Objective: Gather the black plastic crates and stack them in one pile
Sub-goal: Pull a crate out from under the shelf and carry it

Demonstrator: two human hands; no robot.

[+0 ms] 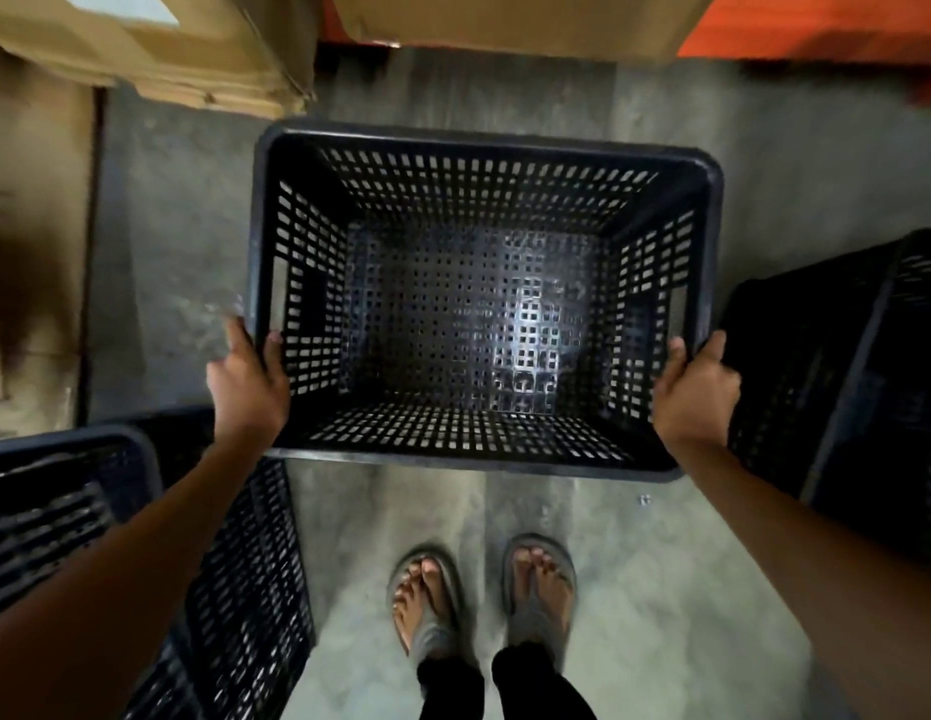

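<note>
An empty black perforated plastic crate (473,304) is held upright in front of me above the concrete floor. My left hand (247,381) grips its left rim near the front corner. My right hand (694,389) grips the right rim the same way. A second black crate (63,511) sits at the lower left, partly under my left forearm, with another crate's wall (245,589) showing below it. One more black crate (858,381) lies tilted at the right edge, behind my right arm.
Cardboard boxes (203,59) stand along the far wall and at the left. An orange surface (827,28) fills the top right corner. My feet in sandals (484,589) stand on the grey concrete floor (634,589) between the side crates.
</note>
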